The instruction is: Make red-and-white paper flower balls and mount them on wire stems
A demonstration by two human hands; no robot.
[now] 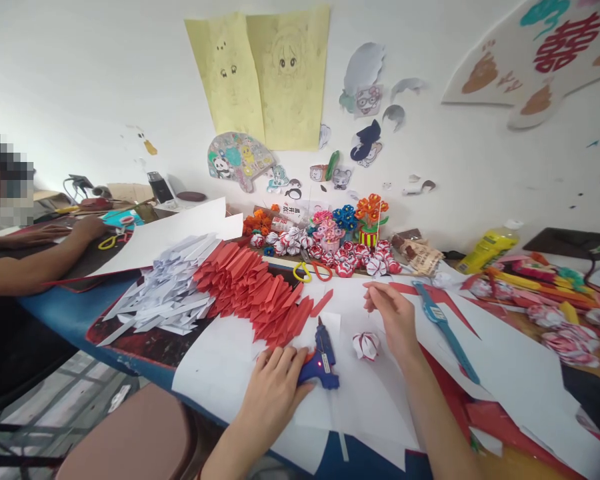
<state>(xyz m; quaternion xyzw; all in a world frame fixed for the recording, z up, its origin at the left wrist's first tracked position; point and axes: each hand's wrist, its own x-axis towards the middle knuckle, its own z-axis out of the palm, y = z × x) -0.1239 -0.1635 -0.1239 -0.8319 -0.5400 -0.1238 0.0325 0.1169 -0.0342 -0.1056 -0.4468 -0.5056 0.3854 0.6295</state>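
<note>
My left hand (277,383) rests on the white paper, its fingers closed around the handle of a blue hot glue gun (323,360). The gun lies on its side with its nozzle pointing away from me and a small red light lit. Above the paper, to the right, my right hand (393,317) has its fingers bent together; whether something small is between them I cannot make out. Just below those fingers a red-and-white paper flower ball (366,347) sits on the paper. One loose red paper strip (322,303) lies beyond the nozzle.
Piles of folded white strips (167,287) and red strips (253,287) lie at left. Scissors (313,271), finished paper flowers (345,257) and a yellow bottle (490,247) stand behind. A blue watch-shaped band (445,330) lies right. Another person's arm (45,263) rests far left.
</note>
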